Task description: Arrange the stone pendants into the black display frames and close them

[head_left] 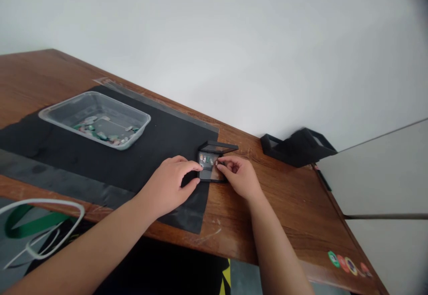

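Note:
A small black display case (211, 166) lies open on the wooden table (287, 197), its lid (219, 147) tipped up behind it. Several small coloured stones sit on its clear film. My left hand (172, 183) rests on the case's left edge, fingers curled against the frame. My right hand (239, 175) is at the case's right edge, thumb and fingers pinched together over the film; what they pinch is too small to name.
A clear plastic tray (56, 113) with several small stones stands on a black mat (147, 152) at the left. A stack of black cases (297, 145) sits by the wall. Round stickers (346, 263) mark the table's near right. A white-and-green strap (36, 223) lies lower left.

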Demonstrator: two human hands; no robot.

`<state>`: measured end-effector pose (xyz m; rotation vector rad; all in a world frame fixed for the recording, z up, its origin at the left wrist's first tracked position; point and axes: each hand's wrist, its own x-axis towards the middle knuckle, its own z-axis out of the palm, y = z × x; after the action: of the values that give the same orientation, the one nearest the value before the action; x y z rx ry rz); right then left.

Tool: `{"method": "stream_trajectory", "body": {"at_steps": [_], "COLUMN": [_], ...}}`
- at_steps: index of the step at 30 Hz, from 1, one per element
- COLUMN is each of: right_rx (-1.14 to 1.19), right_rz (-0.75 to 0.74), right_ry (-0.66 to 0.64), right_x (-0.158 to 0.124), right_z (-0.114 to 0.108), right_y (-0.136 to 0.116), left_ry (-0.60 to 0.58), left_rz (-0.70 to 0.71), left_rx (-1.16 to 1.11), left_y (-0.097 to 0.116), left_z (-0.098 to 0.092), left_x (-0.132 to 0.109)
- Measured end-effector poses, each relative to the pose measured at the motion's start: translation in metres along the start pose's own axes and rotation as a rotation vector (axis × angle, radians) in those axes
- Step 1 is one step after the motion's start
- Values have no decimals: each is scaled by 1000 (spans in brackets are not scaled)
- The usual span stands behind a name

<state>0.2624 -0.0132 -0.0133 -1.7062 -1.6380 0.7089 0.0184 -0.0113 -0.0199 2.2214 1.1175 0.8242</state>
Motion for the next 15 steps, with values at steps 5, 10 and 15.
{"method": "stream_trajectory", "body": {"at_steps": [5, 10, 15], "right_rx": [-49, -62, -78], "right_rz": [-4, -33, -66], "right_ry": [-7, -18, -49], "right_x": [1, 1, 2], "right_z": [5, 5, 4], "right_y": [3, 2, 2], "left_ry": [-1, -4, 1], "left_rz": [8, -8, 3], "left_rx": [-2, -13, -20], "left_y": [0, 0, 0], "left_z": [0, 0, 0], "left_x": [0, 0, 0]}}
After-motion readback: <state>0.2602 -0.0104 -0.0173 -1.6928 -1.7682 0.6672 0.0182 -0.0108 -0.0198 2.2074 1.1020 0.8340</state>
